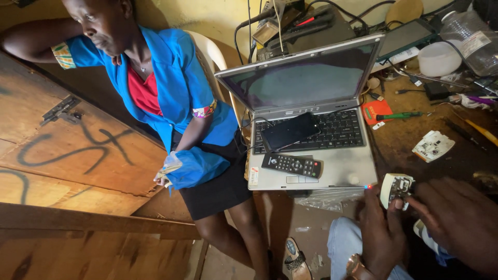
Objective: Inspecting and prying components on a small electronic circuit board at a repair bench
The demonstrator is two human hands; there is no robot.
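Both hands meet at the lower right of the view, just below the front right corner of the open silver laptop. The left hand, with a watch at its wrist, is closed around a small cream-coloured opened charger casing with its circuit board exposed, thumb pressed on its lower edge. The right hand comes in from the right, its fingers curled and touching the casing's right side; how firmly it grips cannot be told. The casing sits just beside the laptop's front right corner, above the person's denim-clad knee. On the laptop's keyboard lies a black smartphone, tilted, and on the palm rest just below it a black remote control. To the right of the laptop, on the cluttered brown workbench, lie an orange tool, a green-handled screwdriver and a white circuit-bearing plug part. Behind the laptop's screen are tangled black cables and a clear plastic bottle. To the left of the laptop sits another person in a blue jacket and black skirt, leaning against a wooden panel.
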